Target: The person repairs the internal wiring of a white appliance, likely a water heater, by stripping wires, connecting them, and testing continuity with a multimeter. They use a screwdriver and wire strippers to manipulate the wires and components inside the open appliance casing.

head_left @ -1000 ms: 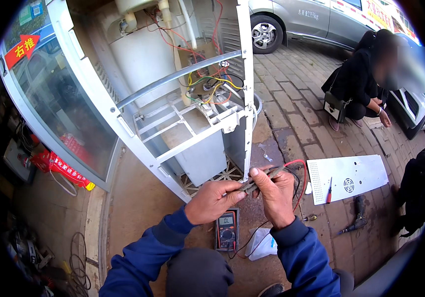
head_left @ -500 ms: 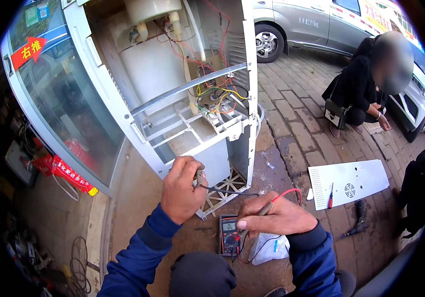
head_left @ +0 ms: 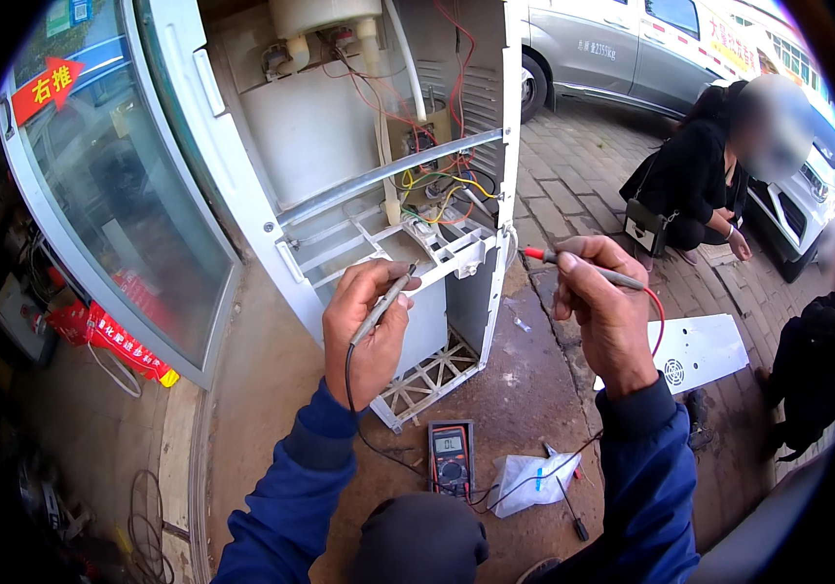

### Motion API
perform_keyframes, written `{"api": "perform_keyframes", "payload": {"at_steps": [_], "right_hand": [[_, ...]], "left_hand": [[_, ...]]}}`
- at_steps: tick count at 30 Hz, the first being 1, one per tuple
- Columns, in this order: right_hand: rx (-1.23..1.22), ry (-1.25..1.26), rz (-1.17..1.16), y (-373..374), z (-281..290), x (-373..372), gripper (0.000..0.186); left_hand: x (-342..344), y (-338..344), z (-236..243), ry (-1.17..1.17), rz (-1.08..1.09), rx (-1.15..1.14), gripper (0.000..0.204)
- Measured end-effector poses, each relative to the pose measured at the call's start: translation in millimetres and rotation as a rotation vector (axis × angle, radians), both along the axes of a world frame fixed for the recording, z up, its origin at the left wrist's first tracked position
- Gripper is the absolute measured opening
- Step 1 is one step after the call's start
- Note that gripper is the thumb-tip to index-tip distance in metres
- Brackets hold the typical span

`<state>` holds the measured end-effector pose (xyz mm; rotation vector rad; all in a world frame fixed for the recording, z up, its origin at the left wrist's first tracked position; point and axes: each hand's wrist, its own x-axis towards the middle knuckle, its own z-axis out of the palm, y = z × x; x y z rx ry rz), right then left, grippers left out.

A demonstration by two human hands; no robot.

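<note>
**Meter probes raised at an opened appliance on the pavement**

A brick pavement outside a glass shop door point(head_left: 126, 224), with a silver car point(head_left: 622, 49) parked at the far right and a crouching person in black point(head_left: 690, 180) beside it. A white appliance cabinet point(head_left: 379, 175) stands open in front, its back panel point(head_left: 695, 350) lying on the ground to the right, and coloured wires point(head_left: 437, 190) show on the inner shelf.

The left hand point(head_left: 369, 331) is clenched around a black probe point(head_left: 383, 304), tip pointing up toward the shelf. The right hand point(head_left: 602, 311) grasps a red probe point(head_left: 578, 265), tip pointing left, near the cabinet's right edge but not touching it. Both leads run down to a multimeter point(head_left: 450, 456) lying on the ground between the forearms, next to a white plastic bag point(head_left: 529, 479) and a small screwdriver point(head_left: 568, 506).

To do this well, I judge each tip should touch only one bare contact, fingers kept back on the insulated handles, with the meter's screen facing up and readable.

The metal frame edges crowd the left hand; the right has open room above the pavement. The leads could snag on the cabinet's lower grid point(head_left: 427, 375).
</note>
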<state>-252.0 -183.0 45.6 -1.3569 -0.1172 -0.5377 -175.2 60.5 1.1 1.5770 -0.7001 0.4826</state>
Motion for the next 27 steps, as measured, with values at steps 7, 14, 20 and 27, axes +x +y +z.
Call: {"api": "perform_keyframes", "payload": {"at_steps": [7, 14, 20, 27], "right_hand": [[-0.824, 0.065, 0.072, 24.2, 7.4, 23.4, 0.039], [-0.423, 0.222, 0.065, 40.7, -67.2, 12.1, 0.038], [-0.530, 0.136, 0.033, 16.6, -92.2, 28.9, 0.037], [-0.594, 0.235, -0.050, -60.5, -122.7, 6.8, 0.037]], "left_hand": [[1.3, -15.3, -2.0, 0.082, -0.022, 0.295, 0.025], [-34.7, -49.6, -101.0, 0.984, -0.649, -0.458, 0.026], [-14.6, -35.1, -182.7, 0.539, -0.191, 0.248, 0.019], [-76.7, -25.7, -322.6, 0.257, -0.207, 1.143, 0.037]]}}
